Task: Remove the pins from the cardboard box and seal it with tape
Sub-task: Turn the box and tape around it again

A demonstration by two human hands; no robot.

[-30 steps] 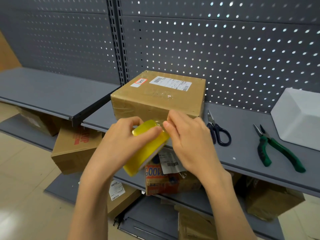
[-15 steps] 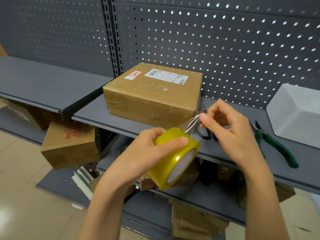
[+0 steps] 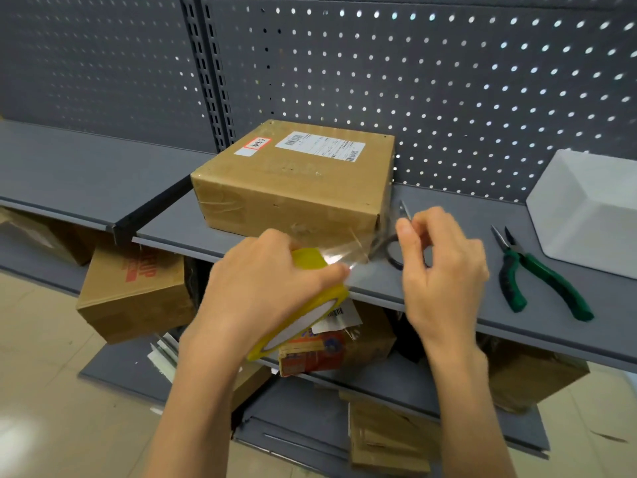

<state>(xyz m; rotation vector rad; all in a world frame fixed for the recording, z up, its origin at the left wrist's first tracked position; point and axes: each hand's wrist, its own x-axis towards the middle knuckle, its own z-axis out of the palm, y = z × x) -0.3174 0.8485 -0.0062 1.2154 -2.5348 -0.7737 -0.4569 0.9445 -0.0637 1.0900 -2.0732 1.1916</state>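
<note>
Shelf (image 3: 431, 288) holds box (image 3: 293, 188) — just beyond both hands; tape (image 3: 306, 305) between.

Green-handled pliers (image 3: 541, 274) lie on the grey shelf (image 3: 86, 174) beside a white bin (image 3: 586, 208) (more cardboard boxes (image 3: 134, 291) stacked underneath).

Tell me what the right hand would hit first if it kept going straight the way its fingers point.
Probably the brown cardboard box: the right hand, pinching clear tape, points up-left toward its near right corner. The black-handled scissors lie just beneath, so depth is uncertain.
</note>
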